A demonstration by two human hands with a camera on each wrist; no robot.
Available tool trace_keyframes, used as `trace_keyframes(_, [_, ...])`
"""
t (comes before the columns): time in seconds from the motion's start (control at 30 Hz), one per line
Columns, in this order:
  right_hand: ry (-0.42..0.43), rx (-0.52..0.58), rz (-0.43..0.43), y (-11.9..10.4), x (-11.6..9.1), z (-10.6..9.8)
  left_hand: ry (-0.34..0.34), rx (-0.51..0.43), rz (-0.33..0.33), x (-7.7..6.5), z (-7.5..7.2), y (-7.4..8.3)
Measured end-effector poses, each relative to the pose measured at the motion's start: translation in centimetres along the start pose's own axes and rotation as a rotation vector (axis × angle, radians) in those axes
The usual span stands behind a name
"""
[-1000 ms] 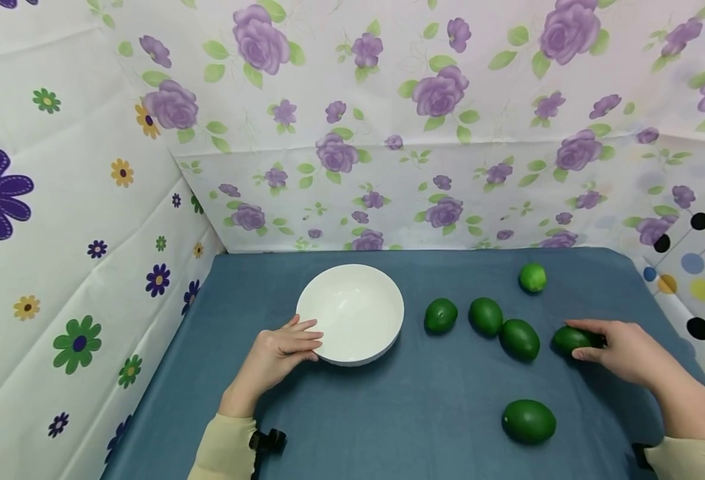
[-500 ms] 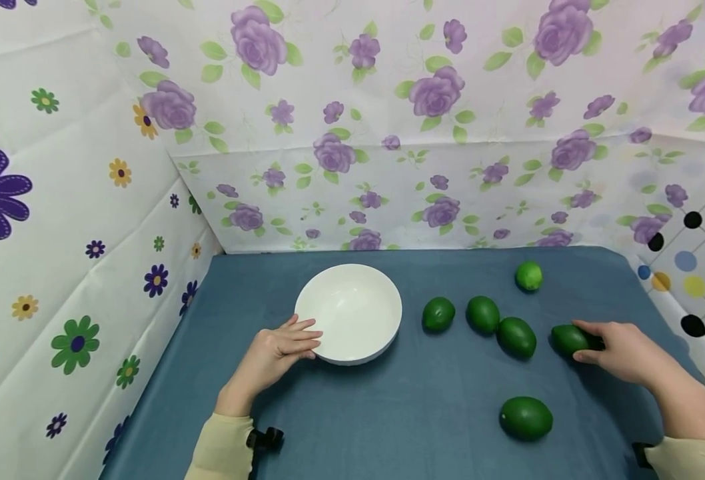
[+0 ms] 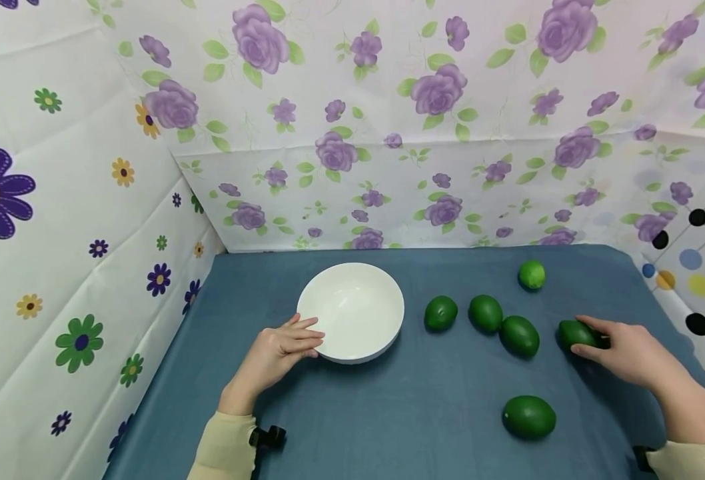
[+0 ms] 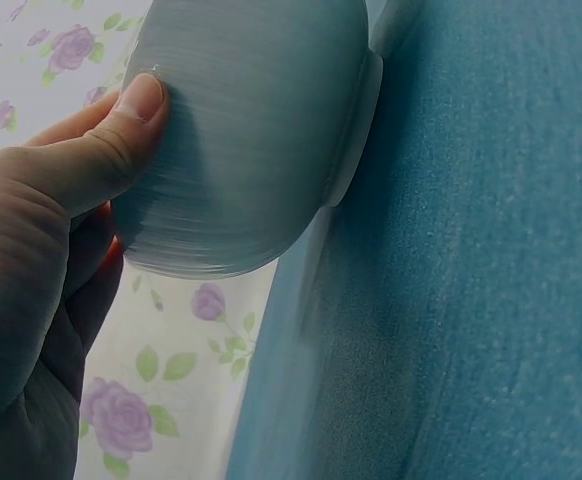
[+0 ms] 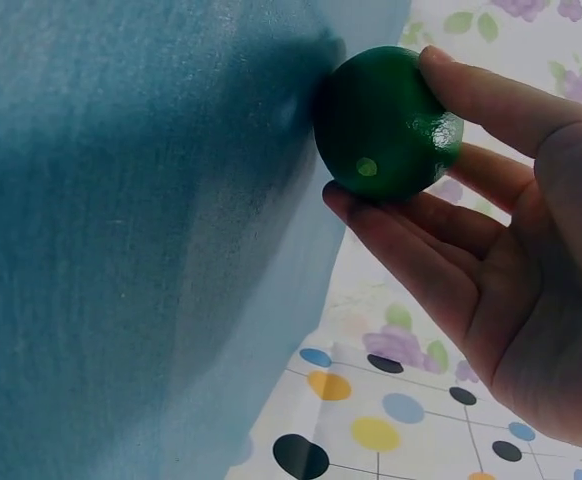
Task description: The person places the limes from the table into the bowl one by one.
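My left hand (image 3: 280, 347) holds the near left side of a white bowl (image 3: 358, 310), fingers over the rim. In the left wrist view the thumb presses the ribbed outer wall of the bowl (image 4: 251, 140), which stands upright on its foot. At the right, my right hand (image 3: 628, 350) grips a glossy dark green avocado (image 3: 577, 335) between thumb and fingers. The right wrist view shows a pale stem scar on this avocado (image 5: 381, 125), close over the cloth. To its left lies another avocado (image 3: 519, 337), nearly touching a green fruit (image 3: 486, 315).
A rounder green fruit (image 3: 440, 313) with a small nub lies right of the bowl. Toward the back is a lighter lime (image 3: 532, 275), and nearer the front a larger avocado (image 3: 529, 418). Blue cloth (image 3: 388, 413) covers the table, with flowered sheets (image 3: 328, 193) behind and beside it.
My right hand has shifted the avocado slightly to the right, away from its neighbour, and its grip has settled. The left hand and the bowl have stayed put.
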State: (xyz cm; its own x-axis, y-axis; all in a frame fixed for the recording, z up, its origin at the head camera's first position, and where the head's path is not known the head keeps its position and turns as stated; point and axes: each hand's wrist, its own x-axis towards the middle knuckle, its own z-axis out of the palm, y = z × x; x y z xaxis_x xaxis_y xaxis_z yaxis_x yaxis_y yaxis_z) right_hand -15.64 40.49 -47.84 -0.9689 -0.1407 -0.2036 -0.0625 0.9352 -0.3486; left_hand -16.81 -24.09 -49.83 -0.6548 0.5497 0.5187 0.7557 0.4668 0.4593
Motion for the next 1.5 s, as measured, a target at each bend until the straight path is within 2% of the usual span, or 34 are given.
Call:
trace_keyframes(0.43, [0.017, 0.013, 0.032, 0.6, 0.6, -0.4, 0.014, -0.013, 0.008, 0.6, 0.0, -0.3])
trace_keyframes(0.77, [0.064, 0.039, 0.047, -0.5, 0.8, -1.3, 0.025, -0.016, 0.0, 0.7, -0.1, -0.3])
trace_keyframes(1.03, [0.126, 0.11, 0.053, -3.3, 0.1, -1.7, 0.028, -0.042, 0.004, 0.2, 0.1, -0.2])
trace_keyframes(1.23, [0.159, 0.163, 0.005, -6.2, -0.4, -1.7, 0.031, -0.061, -0.005, -0.2, 0.2, -0.1])
trace_keyframes(1.5, [0.171, 0.189, -0.054, -9.4, 0.4, -2.5, 0.031, -0.075, -0.027, -0.2, 0.3, -0.2])
